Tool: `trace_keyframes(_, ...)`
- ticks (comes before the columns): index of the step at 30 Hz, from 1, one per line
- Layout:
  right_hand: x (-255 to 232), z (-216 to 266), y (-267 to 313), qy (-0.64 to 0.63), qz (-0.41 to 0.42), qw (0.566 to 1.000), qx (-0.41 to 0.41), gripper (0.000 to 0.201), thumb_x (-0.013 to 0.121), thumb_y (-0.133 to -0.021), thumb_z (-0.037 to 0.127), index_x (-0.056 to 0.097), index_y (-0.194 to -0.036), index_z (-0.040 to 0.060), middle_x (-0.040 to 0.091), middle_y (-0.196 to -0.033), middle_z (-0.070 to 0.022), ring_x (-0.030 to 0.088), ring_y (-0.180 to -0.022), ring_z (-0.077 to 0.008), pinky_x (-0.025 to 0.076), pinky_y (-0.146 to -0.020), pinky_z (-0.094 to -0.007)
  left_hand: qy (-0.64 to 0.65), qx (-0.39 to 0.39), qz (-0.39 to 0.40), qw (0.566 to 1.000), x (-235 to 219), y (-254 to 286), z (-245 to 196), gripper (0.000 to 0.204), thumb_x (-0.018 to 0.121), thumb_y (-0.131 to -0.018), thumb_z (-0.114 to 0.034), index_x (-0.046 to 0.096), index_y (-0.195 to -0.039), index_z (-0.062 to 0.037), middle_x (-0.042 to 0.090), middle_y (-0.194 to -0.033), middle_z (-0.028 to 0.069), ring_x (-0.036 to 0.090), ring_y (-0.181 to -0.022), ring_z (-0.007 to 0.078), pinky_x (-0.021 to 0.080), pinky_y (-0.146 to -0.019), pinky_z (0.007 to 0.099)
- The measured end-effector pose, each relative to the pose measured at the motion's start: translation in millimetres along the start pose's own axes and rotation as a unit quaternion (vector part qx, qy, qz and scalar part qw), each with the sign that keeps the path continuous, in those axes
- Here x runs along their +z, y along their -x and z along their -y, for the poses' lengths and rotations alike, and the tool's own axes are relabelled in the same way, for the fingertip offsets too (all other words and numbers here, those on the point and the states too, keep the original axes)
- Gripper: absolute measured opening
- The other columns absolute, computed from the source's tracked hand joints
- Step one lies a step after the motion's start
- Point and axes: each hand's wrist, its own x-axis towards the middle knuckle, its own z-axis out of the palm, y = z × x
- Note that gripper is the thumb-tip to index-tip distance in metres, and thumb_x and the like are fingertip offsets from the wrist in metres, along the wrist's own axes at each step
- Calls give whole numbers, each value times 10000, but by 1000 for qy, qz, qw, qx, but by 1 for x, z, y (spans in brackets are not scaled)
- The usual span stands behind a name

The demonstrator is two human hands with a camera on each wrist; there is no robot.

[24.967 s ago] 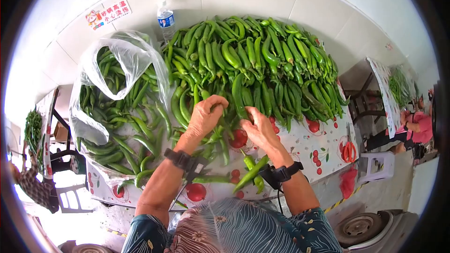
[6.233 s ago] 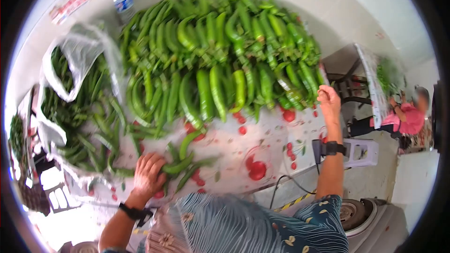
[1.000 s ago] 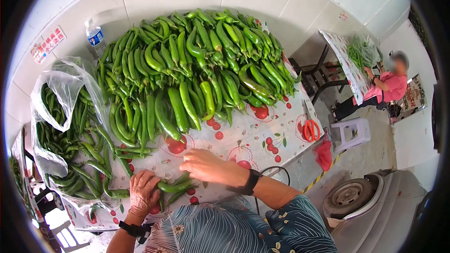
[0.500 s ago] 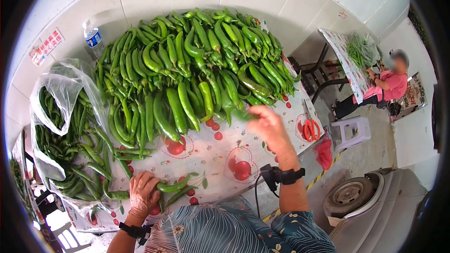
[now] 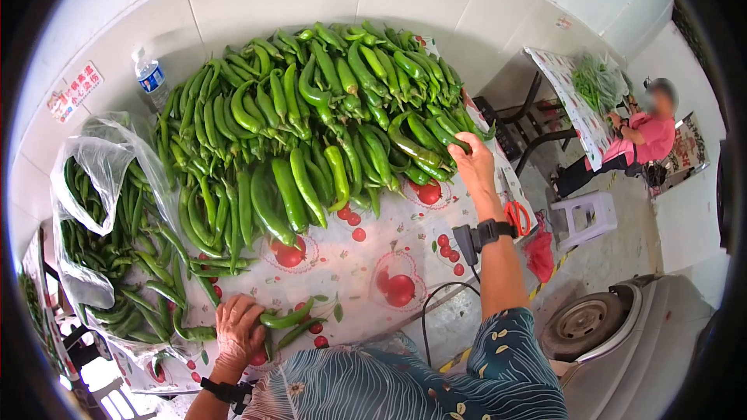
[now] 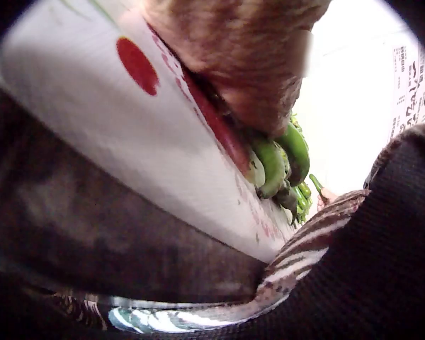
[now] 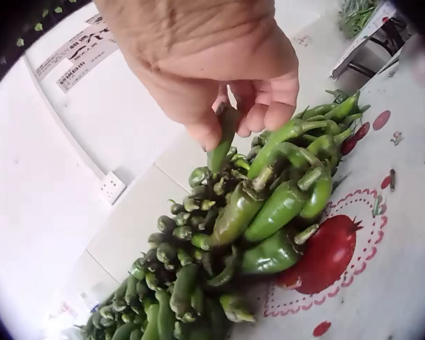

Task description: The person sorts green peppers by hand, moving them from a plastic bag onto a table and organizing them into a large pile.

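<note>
The right hand (image 5: 473, 163) pinches a long green pepper (image 7: 223, 142) over the stacked green pepper heap (image 5: 327, 124), apparently mid-placement, and next needs laying it in line, while the left hand (image 5: 237, 330) grips a small bunch of green peppers (image 5: 289, 319) beneath it.

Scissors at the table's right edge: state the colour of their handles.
The scissors have red-orange handles, clearest in the head view.

The right arm is stretching forward, its hand (image 5: 474, 162) pinching with thumb and fingertips (image 7: 211, 131). The left hand (image 5: 236, 331) is lying knuckles-up near the body, fingers seemingly curled
</note>
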Motion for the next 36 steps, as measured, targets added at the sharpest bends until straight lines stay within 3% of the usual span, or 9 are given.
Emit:
trace_keyframes(3,3,-5,-8,181,-14,971,-155,265,735,-774,121,657,-1023,74,671,-947,-128,611,-903,-299,481,-833,-394,0,-3,-2,1000,-1,-1,-1,402,663,-657,-199,634,-1051,-127,559,-1134,70,498,-1147,311,361,-953,481)
trace_keyframes(7,4,-10,-7,234,-19,951,-199,296,753,-724,95,654,-1003,84,643,-982,-108,551,-969,-346,452,-884,-409,-4,-3,-4,1000,1,1,0,412,660,-645,-186,633,-1052,-129,559,-1135,67,501,-1146,306,362,-957,480)
trace_keyframes(17,0,-21,13,63,-75,987,-131,241,698,-814,92,624,-1042,70,635,-1014,-144,600,-939,-280,483,-848,-376,-6,1,-6,1000,-1,-1,-1,428,654,-642,-179,623,-1066,-133,561,-1127,63,507,-1133,304,364,-954,478)
trace_keyframes(20,3,7,44,-63,24,998,-12,181,648,-867,107,624,-1044,75,662,-929,-121,636,-798,-220,516,-729,-337,-5,3,-10,1000,0,-2,-2,420,651,-634,-167,627,-1051,-124,566,-1118,67,512,-1121,306,369,-947,478)
trace_keyframes(22,9,44,75,-64,118,991,-13,157,608,-894,106,630,-1048,86,676,-865,-101,640,-697,-176,517,-639,-305,-2,6,-9,1000,-1,-3,-2,410,648,-628,-157,632,-1036,-117,568,-1112,71,516,-1112,307,373,-943,476)
trace_keyframes(24,18,72,107,-60,267,960,-62,155,592,-919,104,627,-1059,49,668,-896,-63,630,-781,-155,505,-716,-277,-2,7,-10,1000,-1,-3,-3,402,644,-623,-147,635,-1023,-111,570,-1107,76,520,-1106,308,377,-940,473)
trace_keyframes(28,63,93,175,-40,449,864,-223,353,648,-819,136,584,-1156,56,612,-1093,-127,585,-1034,-291,463,-903,-405,-6,7,-11,1000,-2,-4,-3,394,641,-623,-140,637,-1016,-105,571,-1106,82,521,-1103,310,380,-939,468)
trace_keyframes(33,110,123,228,-84,445,791,-412,514,727,-729,204,542,-1180,42,549,-1139,-143,521,-1106,-311,438,-936,-422,1,6,-7,1000,-4,-5,-6,389,639,-640,-147,634,-1027,-99,569,-1106,88,519,-1106,315,376,-941,470)
trace_keyframes(36,120,139,246,-54,475,770,-422,455,725,-730,190,547,-1109,11,576,-1081,-140,539,-1072,-297,449,-889,-414,-3,10,-14,1000,-2,-3,-4,385,641,-659,-167,631,-1037,-95,570,-1113,92,517,-1110,318,373,-943,472)
